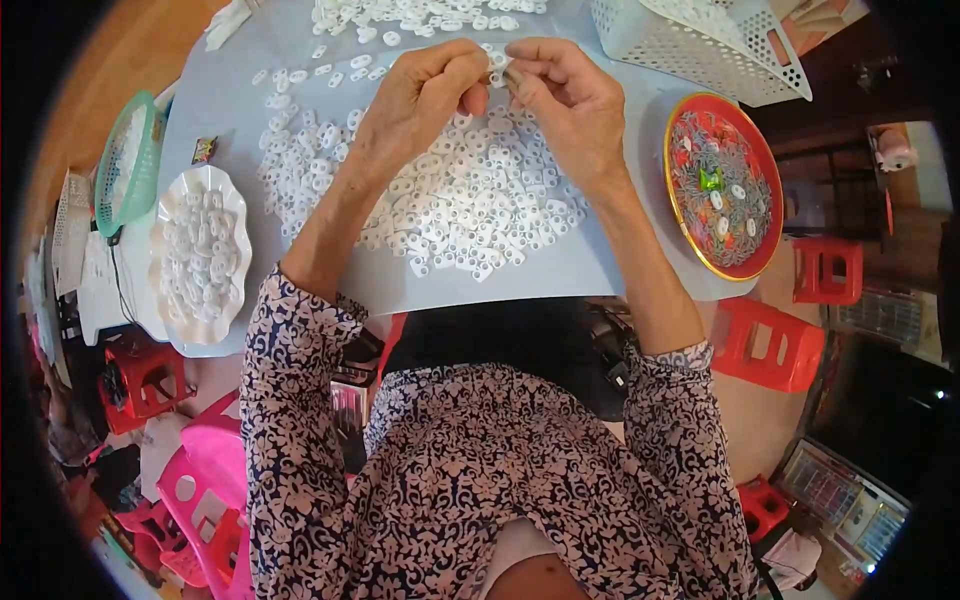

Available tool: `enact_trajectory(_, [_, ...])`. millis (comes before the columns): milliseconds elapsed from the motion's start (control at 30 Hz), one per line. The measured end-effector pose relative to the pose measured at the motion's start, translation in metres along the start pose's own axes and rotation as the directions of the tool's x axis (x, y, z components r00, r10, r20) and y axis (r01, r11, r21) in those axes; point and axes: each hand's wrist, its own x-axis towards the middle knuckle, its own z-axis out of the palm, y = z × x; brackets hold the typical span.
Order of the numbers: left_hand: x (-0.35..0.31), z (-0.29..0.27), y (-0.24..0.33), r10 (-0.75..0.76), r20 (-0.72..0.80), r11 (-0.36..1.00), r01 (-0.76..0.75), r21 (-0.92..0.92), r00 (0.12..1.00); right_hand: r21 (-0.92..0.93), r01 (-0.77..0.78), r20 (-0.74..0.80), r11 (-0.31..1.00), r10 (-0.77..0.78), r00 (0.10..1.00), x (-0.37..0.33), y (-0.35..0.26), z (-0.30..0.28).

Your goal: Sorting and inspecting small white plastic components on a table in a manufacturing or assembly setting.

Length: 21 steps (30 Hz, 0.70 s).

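Above a wide pile of small white oval plastic pieces with two holes [470, 190], both hands come together near the table's far side. My left hand [425, 95] is closed, pinching one small white two-holed plastic piece [496, 62] between thumb and fingers. Right beside it, my right hand [575, 105] is closed too, with thumb and index finger at the piece's right side. A small dull-coloured bit shows at those fingertips, too small to name. At the right, a red round tray with a gold rim [672, 170] holds many thin grey pieces and a few white ovals.
A scalloped white dish [240, 200] full of white pieces stands at left, near a green basket [128, 190] and a small dark packet [204, 150]. A white perforated basket [690, 55] is at the far right. More white pieces [400, 15] lie beyond my hands. Red stools [770, 345] stand right.
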Motion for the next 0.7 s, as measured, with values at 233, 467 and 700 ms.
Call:
enact_trajectory(233, [-0.001, 0.001, -0.007, -0.012, 0.032, 1.000, 0.012, 0.012, 0.999, 0.034, 0.000, -0.008, 0.999, 0.000, 1.000, -0.001, 0.003, 0.001])
enact_trajectory(467, [-0.002, 0.004, -0.005, -0.004, 0.028, 0.998, 0.006, -0.057, 1.000, 0.062, -0.012, -0.051, 0.998, 0.015, 0.999, -0.002, 0.003, 0.003])
enact_trajectory(700, [-0.001, 0.001, -0.010, -0.050, 0.021, 0.996, 0.051, -0.068, 0.999, 0.025, -0.059, -0.019, 0.998, 0.059, 0.998, -0.002, -0.002, 0.003])
